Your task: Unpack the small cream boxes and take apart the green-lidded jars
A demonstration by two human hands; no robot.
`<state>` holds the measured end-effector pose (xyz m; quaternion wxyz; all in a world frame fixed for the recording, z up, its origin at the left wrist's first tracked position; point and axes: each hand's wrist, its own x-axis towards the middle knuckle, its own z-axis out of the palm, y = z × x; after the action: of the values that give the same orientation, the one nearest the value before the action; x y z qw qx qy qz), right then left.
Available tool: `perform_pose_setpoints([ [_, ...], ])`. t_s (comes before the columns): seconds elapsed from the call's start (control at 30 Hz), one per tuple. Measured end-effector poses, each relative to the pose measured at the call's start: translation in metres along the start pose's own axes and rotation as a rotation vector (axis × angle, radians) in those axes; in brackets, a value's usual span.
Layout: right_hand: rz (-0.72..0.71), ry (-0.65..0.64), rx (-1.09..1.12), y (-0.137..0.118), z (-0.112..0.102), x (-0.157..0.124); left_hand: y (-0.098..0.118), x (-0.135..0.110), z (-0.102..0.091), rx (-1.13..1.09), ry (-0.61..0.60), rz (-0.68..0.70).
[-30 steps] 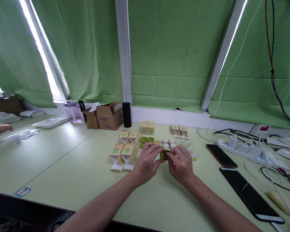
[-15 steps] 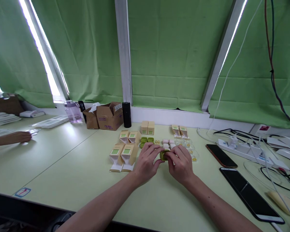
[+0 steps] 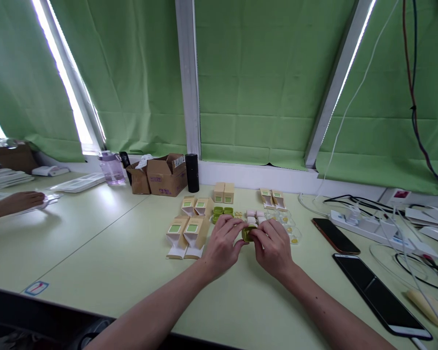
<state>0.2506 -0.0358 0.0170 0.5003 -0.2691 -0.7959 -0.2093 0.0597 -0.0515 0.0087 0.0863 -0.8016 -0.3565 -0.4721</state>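
Between my two hands, just above the table, is a small green square cup. My left hand grips its left side with fingers and thumb. The fingers of my right hand close on its right side, hiding part of it. Just beyond my fingers lie small white-pink pieces, and left of them tiny yellow pieces. More green square cups stand behind my left hand. Clear plastic domes with yellow centres lie beyond my right hand. Open cream boxes with green labels are left of my hands.
Cream boxes and open ones stand farther back. Cardboard boxes, a black flask and a purple jug line the wall. Phones and a power strip lie right. Another person's hand is far left.
The view has shifted very slightly. My hands keep the same hold on the green cup. At far left, the other person's hand has moved a little left and up, with a clear plastic item.
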Motion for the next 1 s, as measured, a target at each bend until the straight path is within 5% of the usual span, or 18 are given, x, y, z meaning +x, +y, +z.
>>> perform_pose_setpoints([
  [1.0,-0.012,-0.018,-0.010,0.0009,0.0019,-0.0013,-0.0011,0.0010,-0.0012,0.055,0.019,-0.023],
])
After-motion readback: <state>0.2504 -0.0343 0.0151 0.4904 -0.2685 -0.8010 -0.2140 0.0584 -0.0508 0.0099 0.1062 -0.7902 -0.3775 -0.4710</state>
